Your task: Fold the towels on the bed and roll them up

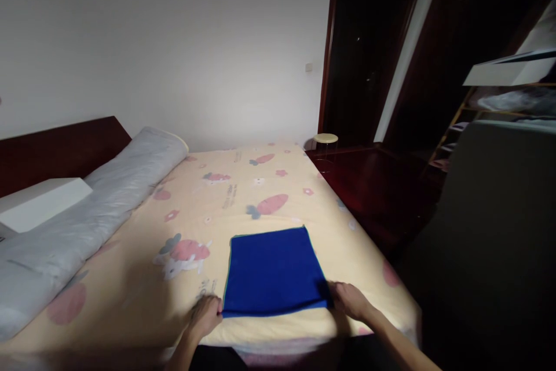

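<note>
A blue square cloth (pixel 274 270) with a thin lighter edging lies spread on the bed (pixel 260 215). My left hand (pixel 207 314) is closed on its near left corner, and my right hand (pixel 348 300) is closed on its near right corner. The near edge between the two hands looks slightly raised and creased, while the far part rests flat on the sheet. Most of my fingertips are hidden behind the knuckles.
A long grey pillow (pixel 130 186) lies along the left side, with a white box (pixel 46 203) on it. Beyond the bed's right edge are a round stool (pixel 325 138), a dark door (pixel 369 52), a shelf with a white box (pixel 504 73), and a dark panel (pixel 486 215).
</note>
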`<state>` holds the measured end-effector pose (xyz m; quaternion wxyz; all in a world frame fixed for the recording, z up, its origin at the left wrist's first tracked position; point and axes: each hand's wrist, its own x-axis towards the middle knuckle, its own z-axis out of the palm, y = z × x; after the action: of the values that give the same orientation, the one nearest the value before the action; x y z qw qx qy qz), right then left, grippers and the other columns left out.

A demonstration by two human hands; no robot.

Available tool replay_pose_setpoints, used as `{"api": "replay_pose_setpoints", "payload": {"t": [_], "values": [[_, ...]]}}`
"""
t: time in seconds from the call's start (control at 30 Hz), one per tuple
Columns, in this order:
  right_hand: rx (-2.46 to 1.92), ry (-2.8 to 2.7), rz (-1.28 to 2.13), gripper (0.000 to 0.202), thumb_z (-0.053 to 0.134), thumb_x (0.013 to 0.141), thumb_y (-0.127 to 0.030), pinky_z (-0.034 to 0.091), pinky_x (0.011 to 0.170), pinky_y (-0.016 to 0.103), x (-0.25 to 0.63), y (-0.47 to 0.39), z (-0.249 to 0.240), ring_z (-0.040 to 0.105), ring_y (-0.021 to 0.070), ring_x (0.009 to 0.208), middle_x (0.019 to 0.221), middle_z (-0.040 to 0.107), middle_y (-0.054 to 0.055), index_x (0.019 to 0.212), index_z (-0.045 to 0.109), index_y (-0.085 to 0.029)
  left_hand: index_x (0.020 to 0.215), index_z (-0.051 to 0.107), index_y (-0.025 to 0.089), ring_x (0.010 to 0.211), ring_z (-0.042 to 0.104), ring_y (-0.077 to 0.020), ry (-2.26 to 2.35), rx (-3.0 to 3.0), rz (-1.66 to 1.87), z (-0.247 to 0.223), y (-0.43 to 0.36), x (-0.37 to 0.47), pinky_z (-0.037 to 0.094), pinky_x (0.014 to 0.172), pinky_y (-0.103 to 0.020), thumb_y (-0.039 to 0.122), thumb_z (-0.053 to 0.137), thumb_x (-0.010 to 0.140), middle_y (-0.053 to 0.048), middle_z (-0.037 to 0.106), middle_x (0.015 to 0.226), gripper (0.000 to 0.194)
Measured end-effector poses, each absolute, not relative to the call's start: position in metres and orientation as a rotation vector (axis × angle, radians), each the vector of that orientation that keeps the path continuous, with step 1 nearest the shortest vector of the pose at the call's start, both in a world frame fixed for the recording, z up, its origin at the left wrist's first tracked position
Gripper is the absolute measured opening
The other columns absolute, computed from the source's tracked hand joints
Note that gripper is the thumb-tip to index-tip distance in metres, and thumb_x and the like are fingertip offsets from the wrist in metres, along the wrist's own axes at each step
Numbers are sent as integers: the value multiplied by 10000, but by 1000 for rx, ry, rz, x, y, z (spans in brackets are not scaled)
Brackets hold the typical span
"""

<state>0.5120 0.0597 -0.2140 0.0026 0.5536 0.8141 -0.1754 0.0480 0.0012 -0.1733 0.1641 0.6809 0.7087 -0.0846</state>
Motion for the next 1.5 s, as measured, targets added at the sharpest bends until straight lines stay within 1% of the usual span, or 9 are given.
{"api": "replay_pose_setpoints", "payload": {"t": [0.2, 0.4, 0.73, 1.0, 1.1, 1.17, 1.23, 1.37, 1.5], "values": [[1802, 2484, -494, 304, 459, 727, -117, 405, 717, 301, 510, 60, -219, 679, 259, 850, 924, 736, 100, 940, 664, -188, 909, 641, 234, 992, 636, -186, 2110, 1898, -281, -174, 1, 50, 426, 826, -268, 170, 520, 786, -31, 706, 1017, 184], [1805, 2466, -484, 329, 426, 780, -132, 405, 726, 299, 510, 58, -217, 682, 250, 884, 963, 739, 87, 1011, 646, -213, 918, 649, 223, 985, 641, -189, 2157, 1913, -296, -178, 1, 52, 436, 821, -279, 161, 493, 798, -46, 716, 1008, 207], [1818, 2393, -451, 437, 423, 770, -101, 428, 843, 358, 503, 56, -211, 671, 268, 998, 1093, 718, 114, 1144, 617, -214, 933, 657, 215, 931, 661, -185, 2200, 1928, -372, -179, 3, 58, 449, 788, -286, 192, 471, 834, -58, 730, 990, 212], [1839, 2332, -451, 501, 435, 755, -84, 417, 887, 369, 493, 51, -205, 647, 268, 1057, 1171, 685, 151, 1218, 596, -191, 986, 657, 176, 1021, 645, -206, 2258, 1930, -415, -184, 2, 71, 444, 875, -313, 155, 463, 822, -91, 723, 1048, 255], [1855, 2309, -448, 492, 421, 775, -87, 403, 921, 380, 489, 50, -206, 629, 267, 1098, 1207, 671, 155, 1226, 594, -181, 1074, 636, 154, 1073, 626, -228, 2290, 1942, -406, -189, 2, 74, 432, 916, -343, 132, 449, 818, -119, 702, 1106, 318], [1868, 2294, -441, 490, 409, 780, -80, 399, 928, 394, 487, 50, -207, 626, 274, 1104, 1200, 670, 169, 1226, 594, -157, 1197, 578, 140, 1135, 595, -236, 2313, 1955, -398, -192, 1, 76, 417, 948, -357, 90, 430, 811, -144, 652, 1216, 416], [1883, 2277, -431, 512, 399, 781, -71, 401, 923, 407, 485, 49, -208, 635, 282, 1083, 1177, 674, 189, 1260, 571, -129, 1269, 531, 152, 1169, 569, -226, 2307, 1982, -390, -195, 1, 78, 399, 971, -352, 46, 392, 812, -143, 608, 1285, 489], [1887, 2257, -419, 590, 398, 781, -61, 396, 925, 408, 482, 48, -210, 641, 284, 1072, 1167, 672, 204, 1362, 482, -114, 1182, 590, 227, 1106, 580, -176, 2247, 2030, -385, -197, 1, 79, 387, 955, -306, 24, 330, 845, -76, 647, 1181, 472], [1869, 2256, -413, 583, 393, 778, -62, 401, 917, 372, 480, 47, -213, 637, 267, 1079, 1150, 686, 184, 1348, 497, -127, 1112, 615, 240, 1060, 581, -172, 2232, 2034, -371, -196, 2, 78, 391, 921, -300, 35, 364, 840, -63, 654, 1101, 422]]}}
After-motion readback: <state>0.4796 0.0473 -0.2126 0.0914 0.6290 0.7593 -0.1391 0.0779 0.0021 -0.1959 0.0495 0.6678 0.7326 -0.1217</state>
